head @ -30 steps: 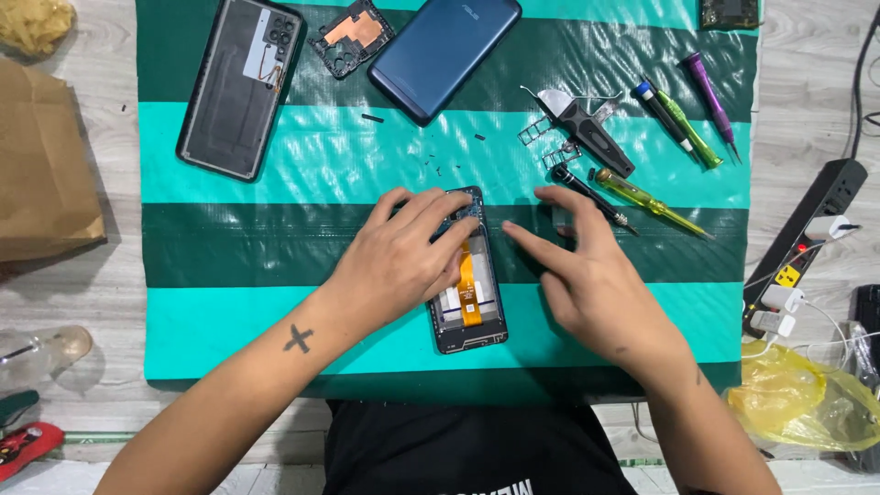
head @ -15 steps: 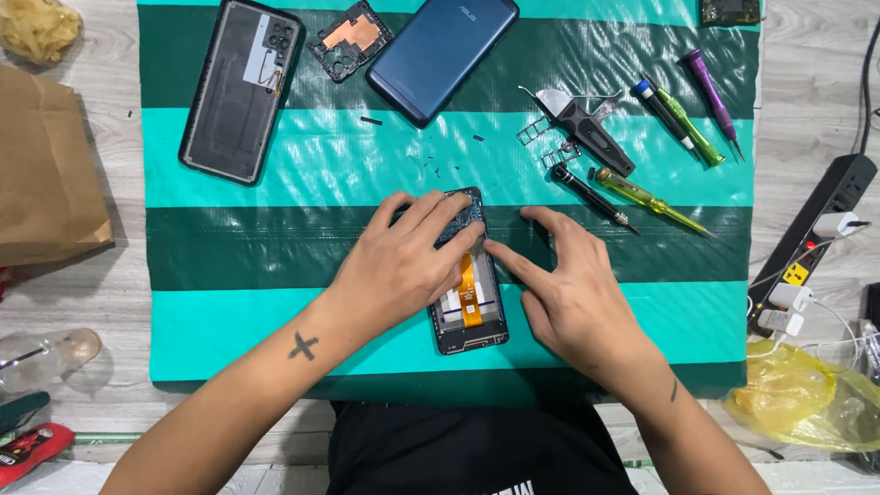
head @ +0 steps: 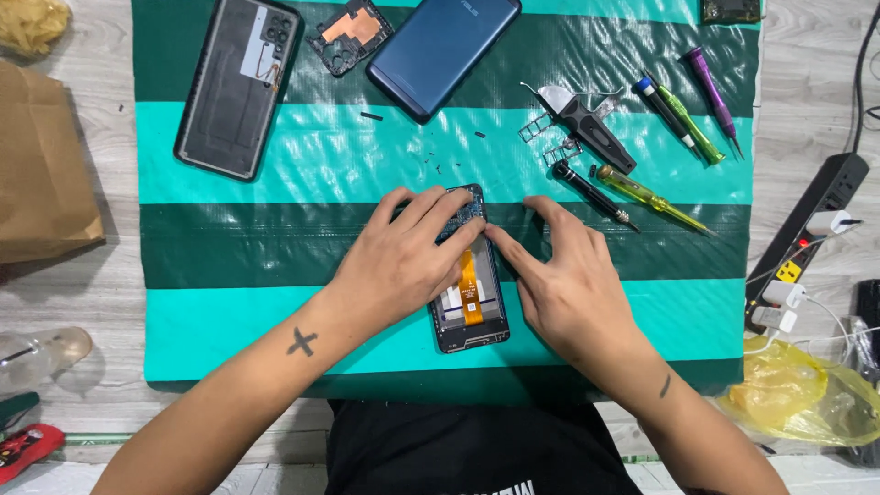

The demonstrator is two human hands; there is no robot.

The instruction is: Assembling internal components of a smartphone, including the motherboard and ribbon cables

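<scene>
Phone (head: 472,312), opened with its orange ribbon showing, lies mid-mat (head: 229,321) on the bench; your left hand (head: 403,261) presses flat over its top, your right hand (head: 568,284) touches its edge with spread fingers, gripping nothing

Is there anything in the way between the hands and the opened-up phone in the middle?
Nothing visible is in the way. The left hand lies right on the opened phone, covering its upper part, and the right hand has fingertips at the phone's right edge. The screwdrivers lie off to the right, on the striped mat.
</scene>
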